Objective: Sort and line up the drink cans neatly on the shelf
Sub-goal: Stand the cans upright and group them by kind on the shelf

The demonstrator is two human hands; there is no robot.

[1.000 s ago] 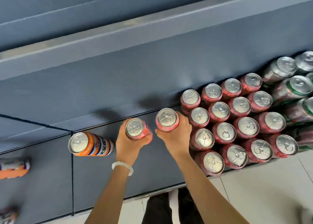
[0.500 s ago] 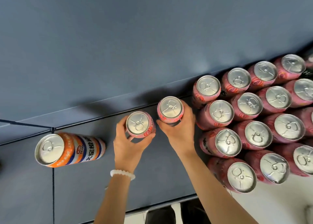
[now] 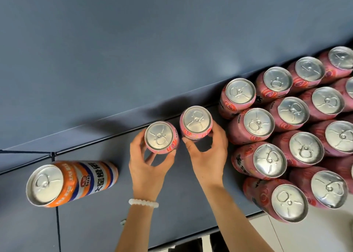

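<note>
Two pink drink cans stand upright near the back of the dark blue shelf [image 3: 172,204]. My left hand [image 3: 147,167] grips the left pink can [image 3: 160,137], fingers curled round its side. My right hand [image 3: 208,156] grips the right pink can [image 3: 196,121], which stands a little left of the block of pink cans [image 3: 298,137]. That block fills the right side in tidy rows, silver tops up. An orange and white can [image 3: 63,183] stands alone at the left.
The shelf's back wall [image 3: 152,51] rises just behind the two held cans. The shelf's front edge [image 3: 191,238] runs along the bottom, with pale floor [image 3: 305,236] beyond it at the lower right. A bead bracelet [image 3: 143,203] circles my left wrist.
The view has closed in on the shelf, dropping the green cans at the far right from sight. Both hands still hold their pink cans, which stand slightly closer to the pink block.
</note>
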